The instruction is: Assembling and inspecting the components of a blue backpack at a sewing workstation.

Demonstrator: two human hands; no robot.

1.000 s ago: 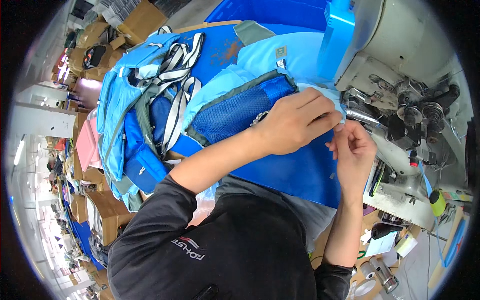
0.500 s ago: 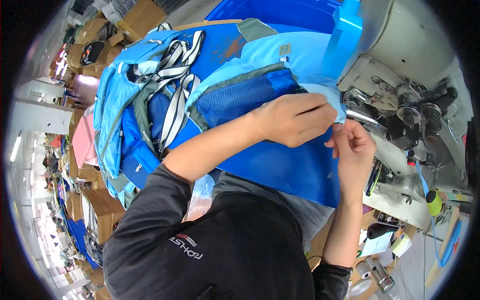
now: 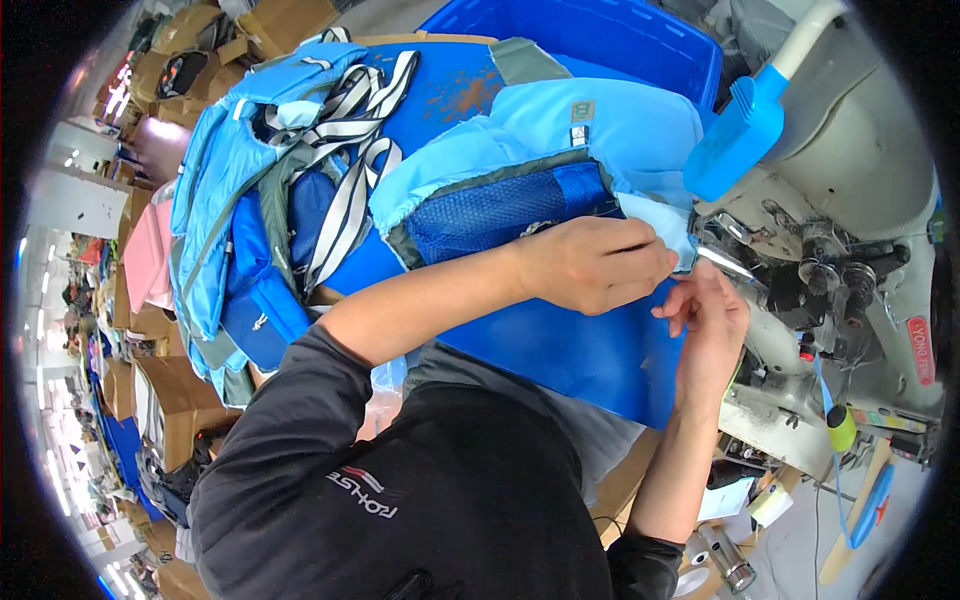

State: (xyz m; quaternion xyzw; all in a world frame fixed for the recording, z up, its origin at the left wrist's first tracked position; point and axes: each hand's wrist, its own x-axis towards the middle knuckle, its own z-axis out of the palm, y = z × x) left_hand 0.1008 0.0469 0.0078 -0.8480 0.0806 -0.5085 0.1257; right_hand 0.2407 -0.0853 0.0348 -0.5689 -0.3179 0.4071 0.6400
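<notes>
A light blue fabric bag piece [image 3: 640,120] with a dark blue mesh pocket [image 3: 480,215] and grey-green edging lies on the blue table. My left hand [image 3: 595,265] reaches across its front edge, fingers closed on a light blue fabric flap [image 3: 660,220] at the right end. Just below that flap's corner is my right hand [image 3: 710,315], its fingers loosely curled and apart, with nothing visible between them. Beside both hands stands a sewing machine [image 3: 830,265]; the flap's corner lies against its metal working end.
Light blue bag pieces [image 3: 215,220] with striped straps [image 3: 345,225] are heaped on the left of the blue table [image 3: 560,340]. A blue bin [image 3: 620,40] stands behind. A blue brush-like tool [image 3: 735,140] hangs over the machine's left side. Cardboard boxes [image 3: 180,400] stand at far left.
My right hand's fingertips have come away from the flap's edge and its fingers have spread. My left hand keeps its hold. The whole view has shifted slightly.
</notes>
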